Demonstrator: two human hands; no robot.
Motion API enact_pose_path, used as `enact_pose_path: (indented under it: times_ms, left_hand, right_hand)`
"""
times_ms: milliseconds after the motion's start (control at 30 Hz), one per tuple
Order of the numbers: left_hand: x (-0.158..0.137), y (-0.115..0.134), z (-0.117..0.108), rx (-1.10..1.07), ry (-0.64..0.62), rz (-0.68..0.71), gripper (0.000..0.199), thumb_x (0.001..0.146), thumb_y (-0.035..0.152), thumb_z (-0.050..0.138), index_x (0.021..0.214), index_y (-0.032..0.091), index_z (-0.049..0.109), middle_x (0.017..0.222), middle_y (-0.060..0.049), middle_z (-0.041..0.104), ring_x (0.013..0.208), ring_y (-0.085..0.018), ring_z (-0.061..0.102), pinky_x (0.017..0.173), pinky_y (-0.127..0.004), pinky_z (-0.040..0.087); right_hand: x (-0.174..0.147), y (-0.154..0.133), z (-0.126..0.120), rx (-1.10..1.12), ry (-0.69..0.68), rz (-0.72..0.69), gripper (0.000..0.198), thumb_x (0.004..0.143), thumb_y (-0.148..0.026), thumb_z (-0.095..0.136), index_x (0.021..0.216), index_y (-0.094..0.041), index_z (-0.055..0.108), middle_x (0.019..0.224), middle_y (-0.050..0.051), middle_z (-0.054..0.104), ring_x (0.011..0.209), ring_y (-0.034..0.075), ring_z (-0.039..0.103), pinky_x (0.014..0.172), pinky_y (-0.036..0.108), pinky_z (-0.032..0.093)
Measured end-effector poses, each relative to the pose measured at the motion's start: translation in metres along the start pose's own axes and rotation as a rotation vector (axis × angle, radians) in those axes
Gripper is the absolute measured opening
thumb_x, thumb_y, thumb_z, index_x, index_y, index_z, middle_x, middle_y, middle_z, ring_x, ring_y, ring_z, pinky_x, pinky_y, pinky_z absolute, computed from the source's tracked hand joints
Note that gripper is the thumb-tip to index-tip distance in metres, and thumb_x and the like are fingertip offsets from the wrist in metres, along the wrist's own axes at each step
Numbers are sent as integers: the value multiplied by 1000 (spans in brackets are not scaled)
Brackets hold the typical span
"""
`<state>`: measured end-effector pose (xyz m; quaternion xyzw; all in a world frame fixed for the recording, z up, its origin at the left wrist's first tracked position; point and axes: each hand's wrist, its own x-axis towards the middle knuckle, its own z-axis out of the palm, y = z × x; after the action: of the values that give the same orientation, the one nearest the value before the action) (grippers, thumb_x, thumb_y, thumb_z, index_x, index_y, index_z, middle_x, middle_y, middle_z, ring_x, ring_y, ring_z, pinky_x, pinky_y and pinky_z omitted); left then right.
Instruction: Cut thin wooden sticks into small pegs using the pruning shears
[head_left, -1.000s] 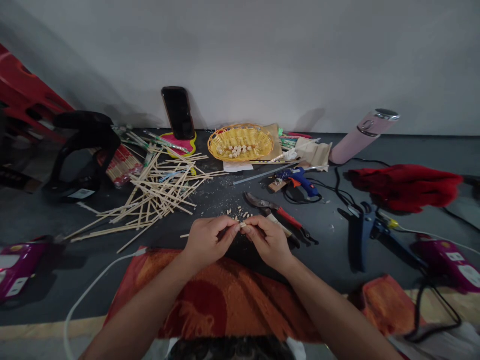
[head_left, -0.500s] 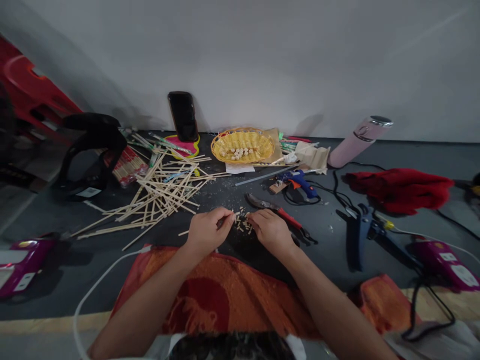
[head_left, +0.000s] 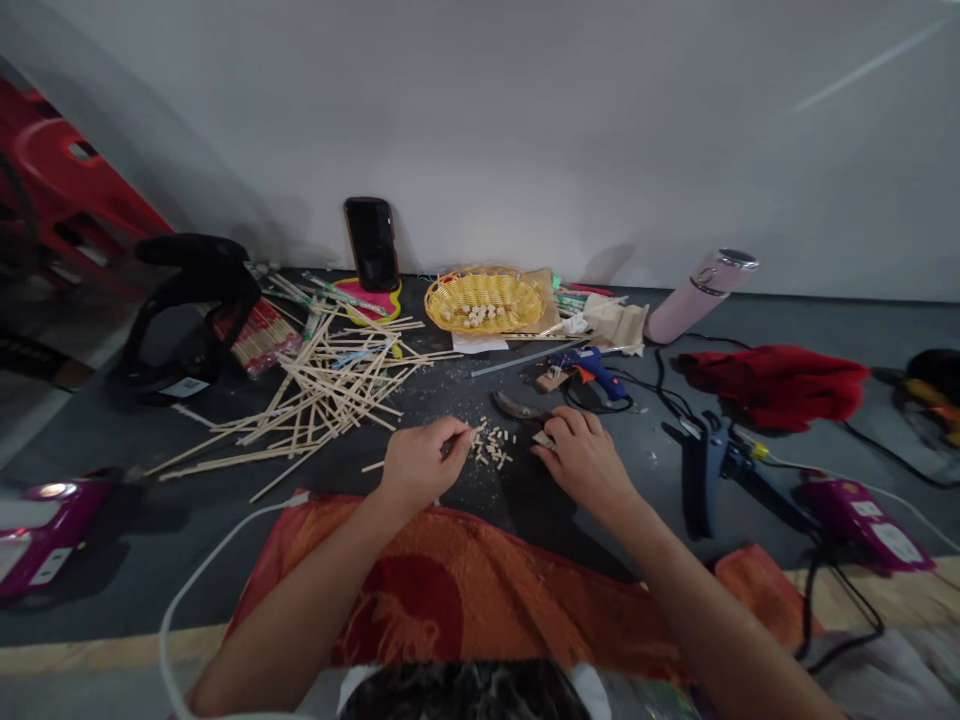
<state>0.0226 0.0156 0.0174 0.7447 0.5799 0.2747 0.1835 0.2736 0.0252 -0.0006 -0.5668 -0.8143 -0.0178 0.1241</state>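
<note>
My left hand [head_left: 421, 458] is closed in a pinch on a small piece of stick [head_left: 476, 430], beside a scatter of short cut stick pieces [head_left: 493, 447] on the dark tabletop. My right hand [head_left: 589, 458] lies over the handle end of the pruning shears [head_left: 519, 406], hiding their red grips. Something small and pale [head_left: 543, 439] shows between its thumb and forefinger; I cannot make out what it is. The shears' curved dark blade points left, above the cut pieces.
Long wooden sticks [head_left: 330, 385] are heaped on the left. At the back stand a yellow wicker basket [head_left: 442, 315] holding small pieces, a phone [head_left: 373, 245] and a pink flask [head_left: 701, 295]. To the right are a blue glue gun [head_left: 596, 370], blue-handled cutters [head_left: 709, 480] and a red cloth [head_left: 780, 388].
My right hand has moved right, away from the cut pieces and over the shears' grips. My left hand stays pinched in nearly the same spot. The view has shifted slightly.
</note>
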Motion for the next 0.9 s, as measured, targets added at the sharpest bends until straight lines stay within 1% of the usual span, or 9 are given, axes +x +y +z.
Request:
enact_pose_path:
  times_ms: [167,233,367,433,500,600,667,733,900]
  left_hand:
    - [0,2,-3,-16,7,-5,30,91,42,47,86,21,69,60,2,64,52,-10,55,53,-21,33]
    - [-1,2,-3,-39,14,-13,29,90,41,48,87,21,69,61,2,64,52,-9,55,53,-21,34]
    - [-1,2,-4,-137,31,-40,28,90,40,50,87,20,69,64,1,66,53,-10,55,54,-20,36]
    - [-2,2,-4,-196,45,-55,27,90,40,51,86,20,69,66,1,67,54,-10,55,55,-20,38]
    - [-3,4,-5,-262,63,-65,25,89,39,52,85,20,69,68,1,69,56,-10,56,55,-20,40]
    - [-4,7,-8,-368,87,-86,23,88,37,55,85,19,68,69,0,70,56,-10,56,54,-20,40]
    - [-4,10,-11,-433,117,-118,22,87,36,56,83,18,68,68,0,70,55,-10,55,52,-20,40]
    - [-3,11,-13,-498,140,-151,22,87,36,57,83,18,68,68,0,70,56,-10,57,54,-20,42]
    - [1,10,-14,-610,168,-203,24,87,37,57,83,16,68,68,-1,69,61,-12,59,57,-21,45]
  right_hand:
    - [-2,7,10,2,25,-21,14,89,-29,55,90,-16,61,108,15,61,103,27,54,89,41,45]
    - [0,8,6,86,56,34,15,91,-28,51,88,-17,60,112,14,61,100,25,57,86,38,46]
    - [7,2,-14,573,60,135,19,91,-36,51,92,-18,58,108,10,62,91,20,60,76,32,49]
    - [9,-6,-22,893,-61,185,32,88,-38,57,113,-18,52,91,4,63,72,15,59,62,27,49]
    - [10,-14,-25,1068,-136,214,40,86,-37,60,120,-19,49,81,0,60,61,12,55,53,23,45]
    - [9,-22,-20,1010,-96,189,31,85,-31,60,113,-20,54,80,0,57,68,13,57,57,24,47]
    - [6,-24,-15,889,5,96,16,86,-25,57,101,-20,58,86,4,59,91,20,59,74,30,50]
    - [4,-23,-10,789,76,-8,8,86,-19,51,91,-21,57,97,8,60,116,25,50,90,37,47]
    - [-1,-26,-7,553,31,-112,21,81,-10,46,98,-19,55,140,15,39,123,25,47,96,41,47]
